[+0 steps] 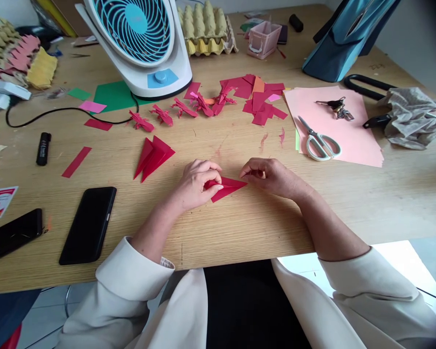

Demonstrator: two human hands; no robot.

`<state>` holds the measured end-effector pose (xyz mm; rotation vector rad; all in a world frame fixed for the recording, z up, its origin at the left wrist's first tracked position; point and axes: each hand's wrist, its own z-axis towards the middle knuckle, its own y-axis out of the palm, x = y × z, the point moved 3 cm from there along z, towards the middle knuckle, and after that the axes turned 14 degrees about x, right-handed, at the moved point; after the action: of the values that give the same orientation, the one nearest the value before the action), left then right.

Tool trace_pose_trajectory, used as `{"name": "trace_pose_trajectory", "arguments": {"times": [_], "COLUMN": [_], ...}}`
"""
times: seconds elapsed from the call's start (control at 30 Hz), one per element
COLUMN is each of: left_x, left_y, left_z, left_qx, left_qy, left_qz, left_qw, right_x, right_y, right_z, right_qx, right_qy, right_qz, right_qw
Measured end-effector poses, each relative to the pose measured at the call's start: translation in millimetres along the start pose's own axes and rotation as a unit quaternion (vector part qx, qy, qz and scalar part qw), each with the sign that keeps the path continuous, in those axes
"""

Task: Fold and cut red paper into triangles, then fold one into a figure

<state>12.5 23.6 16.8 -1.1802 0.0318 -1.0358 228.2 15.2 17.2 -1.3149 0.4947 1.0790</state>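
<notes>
A red piece of folded paper (229, 188) lies on the table in front of me, its point toward the right. My left hand (200, 183) is closed on its left end, thumb and fingers pinching the edge. Close to the pointed tip, my right hand (267, 175) has its fingers curled and thumb against them; whether it grips the tip I cannot make out. Folded red triangles (154, 157) rest to the left of my left hand. Behind them stands a row of small red origami figures (162, 116).
A white fan (160, 80) stands at the back, near red paper scraps (259, 109). On the right, scissors (321, 145) and keys (337, 107) lie on pink sheets (359, 140). Two phones (88, 225) and a black marker (43, 149) are on the left. Egg cartons (203, 24) sit behind.
</notes>
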Motion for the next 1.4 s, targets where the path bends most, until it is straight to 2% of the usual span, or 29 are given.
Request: {"name": "trace_pose_trajectory", "arguments": {"times": [0.13,0.33,0.6,0.83,0.97,1.1,1.27,1.4], "left_x": [3.8,7.0,16.5,25.7,29.0,29.0,26.6,25.1], "left_y": [1.9,3.6,0.8,4.6,11.4,16.0,14.6,12.2], "left_z": [-2.0,-1.2,-2.0,-4.7,-7.2,-9.4,-9.1,-5.4], "left_qx": [-0.005,-0.038,-0.053,-0.057,-0.043,-0.028,0.006,-0.004], "left_qy": [0.005,0.013,0.011,0.035,0.063,0.061,0.004,-0.047], "left_qz": [0.048,-0.005,0.035,0.077,0.091,0.074,0.02,-0.007], "left_qw": [0.999,0.999,0.998,0.995,0.993,0.995,1.0,0.999], "right_x": [4.9,0.6,-7.2,-8.8,-10.6,-10.3,-8.5,-9.9], "right_y": [0.4,-0.3,10.9,18.6,20.1,19.6,18.3,20.0], "right_z": [-2.9,-10.1,-23.1,-28.8,-32.5,-39.8,-47.1,-47.5], "right_qx": [-0.023,-0.045,-0.003,-0.001,0.026,0.051,0.08,0.092], "right_qy": [-0.022,-0.075,-0.124,-0.146,-0.139,-0.118,-0.065,-0.04], "right_qz": [-0.024,-0.084,-0.171,-0.233,-0.247,-0.244,-0.24,-0.237], "right_qw": [0.999,0.993,0.977,0.961,0.959,0.961,0.965,0.966]}}
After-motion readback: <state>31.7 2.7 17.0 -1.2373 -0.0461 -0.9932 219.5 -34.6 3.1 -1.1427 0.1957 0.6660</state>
